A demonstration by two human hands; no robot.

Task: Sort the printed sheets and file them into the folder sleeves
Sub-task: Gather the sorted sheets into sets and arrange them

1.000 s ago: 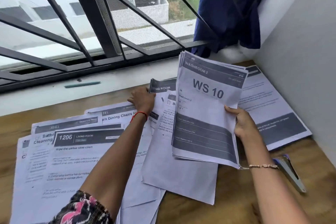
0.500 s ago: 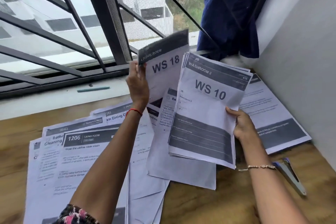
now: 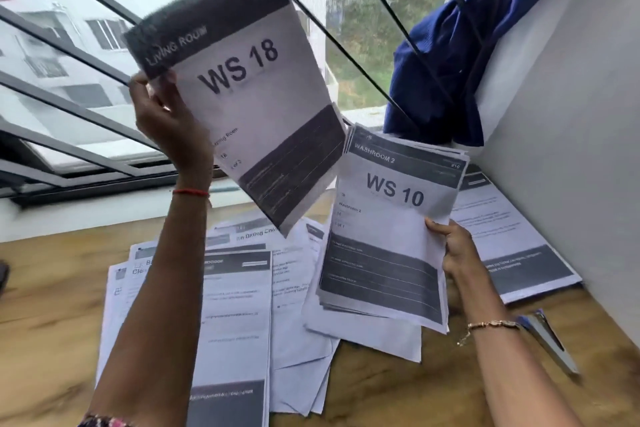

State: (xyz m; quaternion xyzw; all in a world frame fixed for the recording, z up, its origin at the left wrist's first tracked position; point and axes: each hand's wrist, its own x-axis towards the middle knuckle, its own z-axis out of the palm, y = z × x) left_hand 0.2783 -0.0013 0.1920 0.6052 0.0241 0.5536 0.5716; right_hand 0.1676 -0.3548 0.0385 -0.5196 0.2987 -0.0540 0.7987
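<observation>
The left hand is up at 10 o'clock in the view, its fingers and thumb pinching the left edge of 1 printed sheet headed "LIVING ROOM" and marked "WS 18"; the sheet hangs tilted in the air in front of the window grille, clear of the counter. At 3 o'clock the right hand grips the right edge of a stack of sheets whose top page reads "WASHROOM 2" and "WS 10", its thumb on the front and the other fingers hidden behind. The stack is held just above the counter, its upper left corner close to the lower right corner of the WS 18 sheet. Loose printed pages lie overlapping on the counter from 6 to 7 o'clock beneath the left arm. Another printed pile lies against the wall at 3 o'clock, with a stapler-like tool near it at 4 o'clock. A blue cloth hangs at 1 o'clock.
</observation>
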